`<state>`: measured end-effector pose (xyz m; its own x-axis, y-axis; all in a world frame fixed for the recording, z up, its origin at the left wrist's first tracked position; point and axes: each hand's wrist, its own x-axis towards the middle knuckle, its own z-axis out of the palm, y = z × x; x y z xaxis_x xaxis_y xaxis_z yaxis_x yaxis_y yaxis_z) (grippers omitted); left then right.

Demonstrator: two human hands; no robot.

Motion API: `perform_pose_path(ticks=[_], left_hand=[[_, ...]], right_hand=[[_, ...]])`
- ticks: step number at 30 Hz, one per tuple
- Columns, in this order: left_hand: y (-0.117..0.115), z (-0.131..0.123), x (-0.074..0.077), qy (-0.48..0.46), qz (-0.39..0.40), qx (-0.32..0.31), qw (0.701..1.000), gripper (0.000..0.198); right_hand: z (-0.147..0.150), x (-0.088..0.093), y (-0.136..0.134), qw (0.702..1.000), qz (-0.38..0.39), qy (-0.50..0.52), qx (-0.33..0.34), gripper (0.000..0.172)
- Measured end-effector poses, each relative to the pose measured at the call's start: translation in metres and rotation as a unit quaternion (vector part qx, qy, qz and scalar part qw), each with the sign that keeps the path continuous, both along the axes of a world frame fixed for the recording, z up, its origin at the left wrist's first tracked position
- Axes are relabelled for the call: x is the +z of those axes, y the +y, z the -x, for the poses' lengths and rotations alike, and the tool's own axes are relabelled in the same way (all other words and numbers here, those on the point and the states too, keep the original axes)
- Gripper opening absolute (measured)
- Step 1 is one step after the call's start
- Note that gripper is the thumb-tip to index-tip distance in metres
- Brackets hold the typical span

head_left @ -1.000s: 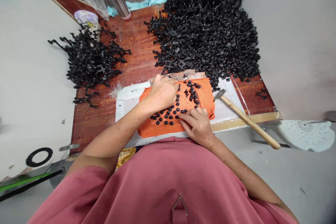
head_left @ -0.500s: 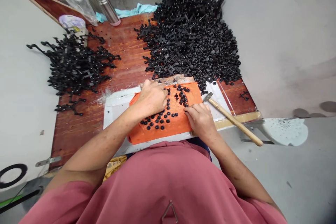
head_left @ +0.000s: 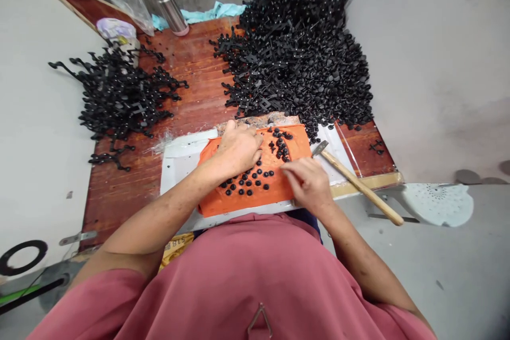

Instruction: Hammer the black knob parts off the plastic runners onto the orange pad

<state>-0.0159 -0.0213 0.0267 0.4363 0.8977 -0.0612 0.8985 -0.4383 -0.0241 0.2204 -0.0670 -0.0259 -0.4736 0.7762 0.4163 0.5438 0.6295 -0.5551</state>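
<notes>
Red-brown wood makes the bench [head_left: 195, 82] under everything. Beyond the right grip [head_left: 313, 183] rises a big heap of black pieces [head_left: 306, 58]; a smaller heap [head_left: 127, 93] sits ahead and to the left of the left grip [head_left: 239, 149]. Between the grips, and partly beneath them, spreads an orange cloth [head_left: 279, 186], its long axis running from the left grip's side to the right's, the right end angled slightly farther away. The left grip is curled low over the cloth's far left part; whether it holds anything is hidden. The right grip is narrow, thumb and forefinger close together, though I cannot tell if they pinch a piece. Just right of it a hammer [head_left: 360, 186] points its head toward the cloth's edge, handle slanting nearer. Smallest, black studs [head_left: 249, 191] dot the cloth between the grips, most apparently caps up, short axis upright. Over the last half second the left grip has shifted right and covers most of one column, so that part of the layout can't be checked.
</notes>
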Motion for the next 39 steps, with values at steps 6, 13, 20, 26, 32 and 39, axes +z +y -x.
perform_pose_path(ticks=[6,13,20,26,32,39], left_hand=[[0.005,0.002,-0.009,-0.013,-0.006,-0.044,0.999,0.021],[-0.001,0.009,0.001,-0.039,-0.016,-0.007,0.999,0.022],[-0.068,0.008,0.005,-0.144,0.036,-0.044,0.988,0.02],[-0.097,0.003,-0.023,-0.119,0.046,-0.012,0.992,0.02],[-0.099,0.012,-0.018,-0.171,0.043,0.015,0.984,0.019],[-0.101,0.038,-0.004,-0.261,-0.038,0.138,0.955,0.022]], right_hand=[[-0.004,-0.01,0.018,0.993,-0.066,-0.095,-0.006,0.017],[0.002,-0.007,0.002,0.998,-0.057,-0.028,0.023,0.019],[0.019,-0.004,-0.014,0.994,-0.034,-0.041,0.096,0.026],[0.026,-0.003,-0.016,0.988,-0.075,-0.1,0.088,0.027],[0.022,-0.001,-0.013,0.99,-0.071,-0.111,0.055,0.022],[0.028,-0.008,-0.012,0.991,-0.041,-0.119,0.053,0.019]])
